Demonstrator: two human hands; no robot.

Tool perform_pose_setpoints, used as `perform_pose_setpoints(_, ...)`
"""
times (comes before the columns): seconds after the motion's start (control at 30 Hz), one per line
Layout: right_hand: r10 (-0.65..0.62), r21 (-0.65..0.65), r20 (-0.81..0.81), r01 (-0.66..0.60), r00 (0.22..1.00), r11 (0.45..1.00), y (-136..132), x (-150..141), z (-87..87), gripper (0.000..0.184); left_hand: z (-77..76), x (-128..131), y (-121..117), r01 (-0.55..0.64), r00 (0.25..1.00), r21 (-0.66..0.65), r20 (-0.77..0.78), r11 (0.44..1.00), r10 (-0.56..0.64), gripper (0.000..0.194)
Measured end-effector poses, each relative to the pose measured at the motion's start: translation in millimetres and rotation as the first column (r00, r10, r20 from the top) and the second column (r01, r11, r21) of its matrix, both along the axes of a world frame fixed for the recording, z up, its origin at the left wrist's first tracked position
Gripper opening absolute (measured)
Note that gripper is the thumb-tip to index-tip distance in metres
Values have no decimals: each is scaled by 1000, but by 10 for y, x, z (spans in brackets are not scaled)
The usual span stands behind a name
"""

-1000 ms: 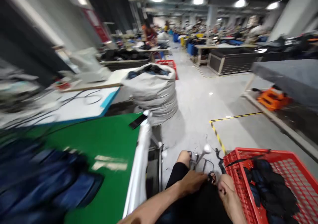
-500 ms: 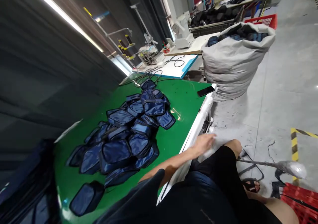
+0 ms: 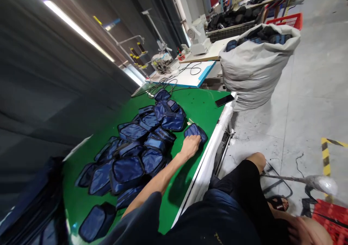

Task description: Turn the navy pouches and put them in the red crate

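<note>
My left hand point(image 3: 190, 146) reaches across the green table point(image 3: 201, 109) and grips a dark blue zip pouch point(image 3: 196, 131) near the table's right edge. Just left of it lies a heap of several similar blue pouches point(image 3: 141, 143). One more blue pouch point(image 3: 96, 221) lies apart near the table's near end. My right hand point(image 3: 306, 230) rests low at the bottom right beside my knee, close to the red basket point(image 3: 330, 216); its fingers are blurred and partly cut off by the frame edge.
A black phone point(image 3: 224, 100) lies at the table's far corner. A large grey sack point(image 3: 255, 69) full of dark pouches stands on the floor beyond. A sewing machine point(image 3: 197, 34) and cables point(image 3: 179, 76) sit on the white-blue table behind. Yellow-black tape point(image 3: 324, 154) marks the floor.
My left hand has moved from the table's white edge onto the green top and closed on a blue pouch, which has shifted right. My right hand has come into view at the bottom right.
</note>
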State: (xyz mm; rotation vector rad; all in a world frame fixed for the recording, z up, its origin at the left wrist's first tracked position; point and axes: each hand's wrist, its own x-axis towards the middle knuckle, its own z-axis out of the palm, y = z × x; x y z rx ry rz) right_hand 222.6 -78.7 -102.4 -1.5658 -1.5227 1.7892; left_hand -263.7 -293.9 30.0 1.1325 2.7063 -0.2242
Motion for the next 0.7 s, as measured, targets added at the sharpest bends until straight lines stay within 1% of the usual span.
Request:
perform_pose_setpoints(0.03,-29,-53,-15,29,999,998,-103,-112,66,72,-7,212,77,92,996,33,1,995,-92,35)
perform_pose_setpoints(0.07,-54,-112,-42,49,998,993,-205,-262,141,73,-16,444,151,212,977,87,-13,973,-212,37)
perform_pose_setpoints(0.1,-74,-173,-89,57,993,983,-293,-440,222,75,-27,683,215,349,937,157,-32,924,-349,37)
perform_pose_setpoints(0.13,-90,-223,-147,55,985,973,-353,-630,307,77,-39,916,265,488,870,232,-50,841,-491,35)
perform_pose_setpoints(0.17,-94,-264,-215,35,972,964,-377,-812,390,79,-55,1129,301,612,777,306,-61,729,-627,32)
perform_pose_setpoints(0.2,-102,-274,-267,25,958,961,-363,-969,471,84,-78,1314,328,709,662,372,-58,599,-747,28)
perform_pose_setpoints(0.23,-110,-249,-242,48,964,967,-319,-1084,547,84,-108,1464,350,773,537,428,-48,468,-842,25)
perform_pose_setpoints(0.27,-100,-194,-172,66,980,979,-258,-1151,622,81,-146,1578,374,808,416,472,-35,352,-909,23)
perform_pose_setpoints(0.3,-99,-142,-116,82,988,986,-194,-1170,697,78,-189,1662,404,823,314,502,-13,265,-949,23)
perform_pose_setpoints(0.33,-88,-91,-79,81,993,993,-141,-1148,773,75,-233,1722,441,822,241,527,20,216,-970,22)
perform_pose_setpoints(0.37,-73,-29,-42,72,996,997,-110,-1099,851,73,-272,1764,486,805,212,553,73,217,-975,22)
perform_pose_setpoints(0.4,-60,40,-19,61,998,997,-104,-1034,930,70,-299,1796,537,769,220,581,153,268,-963,22)
perform_pose_setpoints(0.43,-50,115,-1,50,999,992,-122,-967,1006,68,-309,1824,594,704,246,612,266,360,-932,21)
perform_pose_setpoints(0.47,-47,194,20,42,999,980,-160,-907,1073,65,-298,1853,655,601,268,636,411,485,-871,21)
perform_pose_setpoints(0.5,-45,269,38,33,998,963,-209,-858,1129,62,-266,1887,722,457,274,633,568,625,-776,23)
perform_pose_setpoints(0.53,-41,331,48,23,998,943,-265,-824,1168,59,-218,1927,797,287,245,593,714,753,-656,26)
perform_pose_setpoints(0.57,-35,379,52,13,998,925,-321,-803,1190,57,-158,1973,879,115,181,518,828,848,-530,27)
perform_pose_setpoints(0.6,-23,417,50,0,998,909,-373,-792,1194,55,-96,2026,969,-40,100,428,901,903,-423,28)
perform_pose_setpoints(0.63,-4,448,42,-15,999,894,-417,-785,1184,53,-39,2082,1064,-168,32,340,940,925,-340,32)
perform_pose_setpoints(0.67,15,474,30,-27,999,880,-453,-779,1163,52,7,2140,1161,-259,-10,270,959,927,-283,39)
perform_pose_setpoints(0.7,30,493,16,-34,999,869,-479,-769,1136,52,38,2197,1253,-313,-23,229,968,922,-249,46)
